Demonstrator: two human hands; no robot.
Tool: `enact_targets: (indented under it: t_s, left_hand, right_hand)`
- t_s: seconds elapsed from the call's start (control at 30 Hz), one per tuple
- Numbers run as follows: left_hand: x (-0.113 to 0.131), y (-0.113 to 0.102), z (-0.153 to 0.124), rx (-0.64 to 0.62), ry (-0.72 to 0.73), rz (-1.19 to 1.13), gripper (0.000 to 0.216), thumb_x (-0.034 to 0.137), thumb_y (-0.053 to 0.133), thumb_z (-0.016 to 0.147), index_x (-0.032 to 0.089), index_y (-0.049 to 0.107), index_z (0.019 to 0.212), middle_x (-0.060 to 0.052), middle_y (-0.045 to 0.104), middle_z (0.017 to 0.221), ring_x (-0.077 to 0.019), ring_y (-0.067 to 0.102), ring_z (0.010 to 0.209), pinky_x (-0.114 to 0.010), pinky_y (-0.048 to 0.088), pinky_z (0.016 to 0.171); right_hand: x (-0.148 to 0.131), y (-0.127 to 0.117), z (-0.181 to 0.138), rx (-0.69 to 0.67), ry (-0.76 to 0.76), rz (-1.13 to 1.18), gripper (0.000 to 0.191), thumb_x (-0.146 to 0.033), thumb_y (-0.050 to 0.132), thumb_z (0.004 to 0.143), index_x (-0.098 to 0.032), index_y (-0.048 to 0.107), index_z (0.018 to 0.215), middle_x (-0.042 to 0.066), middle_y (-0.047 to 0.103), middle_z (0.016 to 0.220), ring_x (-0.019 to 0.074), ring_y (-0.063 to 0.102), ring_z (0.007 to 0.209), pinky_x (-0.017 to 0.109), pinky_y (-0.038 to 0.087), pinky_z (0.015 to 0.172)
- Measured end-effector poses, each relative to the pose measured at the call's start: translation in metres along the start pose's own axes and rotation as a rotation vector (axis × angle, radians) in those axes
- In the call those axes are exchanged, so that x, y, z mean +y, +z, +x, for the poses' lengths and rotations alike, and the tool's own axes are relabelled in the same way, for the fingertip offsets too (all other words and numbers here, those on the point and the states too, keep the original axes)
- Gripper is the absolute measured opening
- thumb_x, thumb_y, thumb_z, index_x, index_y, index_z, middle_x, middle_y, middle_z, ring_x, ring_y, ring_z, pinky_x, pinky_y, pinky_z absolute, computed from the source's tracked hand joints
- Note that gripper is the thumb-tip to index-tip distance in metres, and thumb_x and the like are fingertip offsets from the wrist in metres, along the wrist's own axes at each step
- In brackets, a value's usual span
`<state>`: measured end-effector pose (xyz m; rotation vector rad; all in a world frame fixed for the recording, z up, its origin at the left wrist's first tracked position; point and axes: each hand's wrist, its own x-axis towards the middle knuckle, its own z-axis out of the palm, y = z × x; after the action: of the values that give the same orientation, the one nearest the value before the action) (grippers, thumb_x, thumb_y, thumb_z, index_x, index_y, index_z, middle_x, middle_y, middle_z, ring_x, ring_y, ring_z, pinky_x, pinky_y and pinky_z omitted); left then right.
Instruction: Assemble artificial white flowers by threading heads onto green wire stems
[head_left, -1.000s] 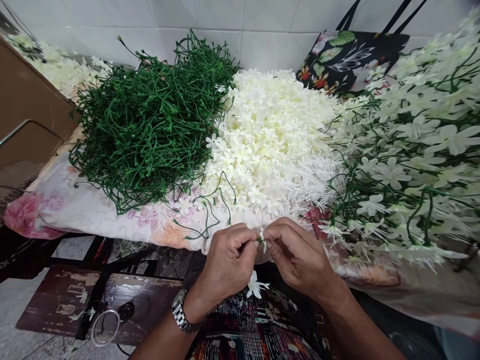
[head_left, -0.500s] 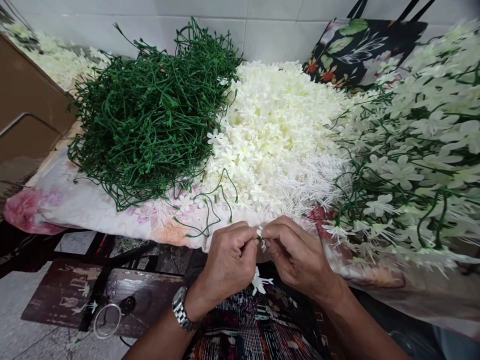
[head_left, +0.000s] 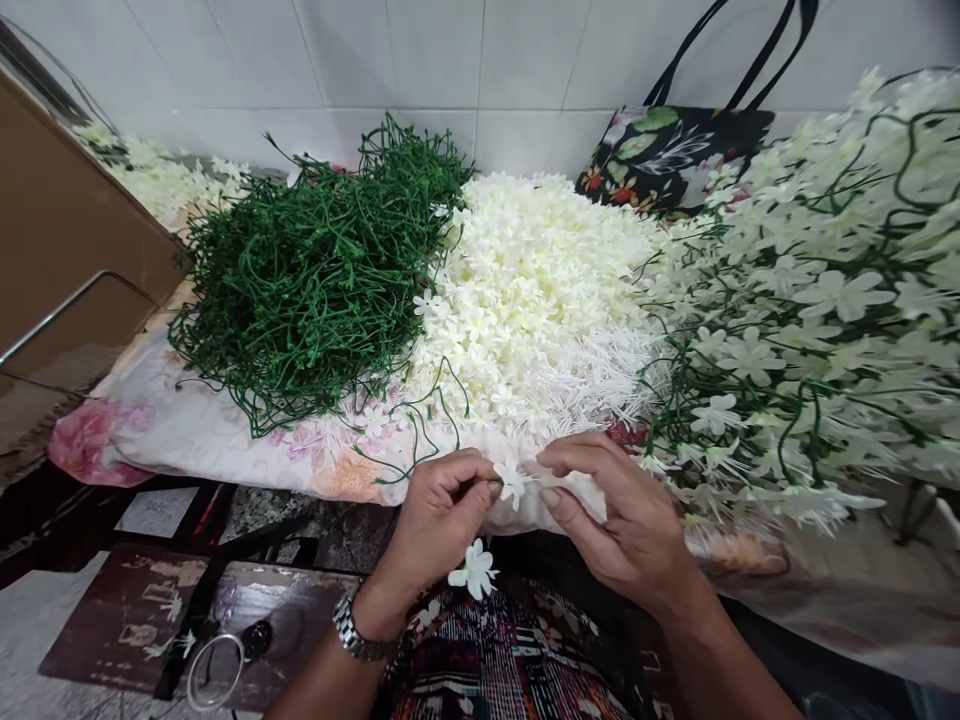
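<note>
I pinch a white flower (head_left: 513, 482) between the thumb and forefinger of my left fingers (head_left: 474, 466), with a bit of green showing right at the pinch. My right fingers (head_left: 589, 458) are parted, thumb and forefinger spread just beside the petals. A second white flower (head_left: 474, 570) hangs just below my left fingers, near my patterned clothing (head_left: 495, 655); I cannot see what it hangs from. Beyond my left fingers, a few loose green stems (head_left: 459, 383) lie on the flowered cloth (head_left: 217, 440), and past them, to the left, sits a tangled pile of green stems (head_left: 315, 290). Straight ahead of both hands is a heap of cream-white blossoms (head_left: 525, 270), with thin white filaments (head_left: 600, 375) gathered at its near right edge. Stemmed white flowers (head_left: 825, 320) crowd the space to the right of my right fingers. Farther off stands a black floral bag (head_left: 675, 160).
</note>
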<state>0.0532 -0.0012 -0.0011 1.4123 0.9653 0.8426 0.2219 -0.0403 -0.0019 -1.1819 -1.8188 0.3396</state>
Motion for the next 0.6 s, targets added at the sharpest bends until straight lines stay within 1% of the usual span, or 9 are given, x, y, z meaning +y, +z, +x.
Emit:
enact_targets:
  t_s: [0.07,0.17,0.3,0.4,0.5,0.6]
  left_hand:
    - [-0.002,-0.003,-0.001,-0.006,-0.067,-0.137,0.017,0.024,0.058,0.069,0.014,0.057,0.055,0.002,0.044,0.054,-0.0092,0.039,0.051,-0.020,0.031,0.047]
    - [-0.006,-0.004,-0.002,-0.042,-0.121,-0.232,0.023,0.031,0.064,0.068,0.013,0.059,0.055,0.001,0.045,0.054,-0.0089,0.039,0.050,-0.021,0.030,0.046]
    - [-0.004,-0.001,-0.004,-0.066,-0.118,-0.177,0.022,0.031,0.063,0.069,0.013,0.062,0.057,0.001,0.046,0.054,-0.0097,0.041,0.050,-0.021,0.032,0.047]
    - [0.004,0.000,-0.003,-0.074,-0.080,-0.081,0.020,0.025,0.061,0.069,0.014,0.060,0.053,0.002,0.043,0.051,-0.0089,0.038,0.049,-0.021,0.031,0.047]
    - [0.009,0.002,-0.002,-0.085,-0.049,-0.020,0.022,0.022,0.057,0.070,0.014,0.055,0.049,0.003,0.040,0.050,-0.0086,0.036,0.049,-0.020,0.029,0.047]
    - [0.006,0.003,-0.003,-0.084,-0.024,0.001,0.023,0.022,0.054,0.072,0.014,0.054,0.050,0.003,0.039,0.051,-0.0093,0.037,0.050,-0.021,0.030,0.048]
  right_hand:
    - [-0.003,-0.006,0.000,0.048,-0.017,-0.028,0.022,-0.008,0.053,0.081,-0.016,0.053,0.102,0.005,0.055,0.087,0.0137,0.054,0.082,0.026,0.047,0.072]
    - [-0.008,-0.011,0.002,0.038,-0.090,-0.056,0.025,-0.006,0.055,0.080,-0.015,0.054,0.103,0.006,0.055,0.089,0.0137,0.054,0.083,0.026,0.047,0.072]
    - [-0.013,-0.011,0.009,-0.054,-0.167,-0.061,0.022,-0.006,0.054,0.080,-0.012,0.056,0.102,0.008,0.057,0.087,0.0146,0.054,0.080,0.026,0.048,0.069]
    - [-0.013,-0.007,0.013,-0.131,-0.180,-0.038,0.013,-0.006,0.051,0.082,-0.012,0.059,0.090,0.007,0.057,0.078,0.0147,0.053,0.073,0.027,0.047,0.063]
    - [-0.012,-0.002,0.013,-0.137,-0.166,-0.039,0.012,-0.007,0.047,0.085,-0.012,0.058,0.081,0.006,0.055,0.071,0.0143,0.050,0.068,0.026,0.044,0.060]
    - [-0.010,0.003,0.011,-0.109,-0.155,-0.055,0.016,-0.008,0.043,0.087,-0.013,0.054,0.078,0.005,0.053,0.069,0.0142,0.048,0.067,0.026,0.043,0.058]
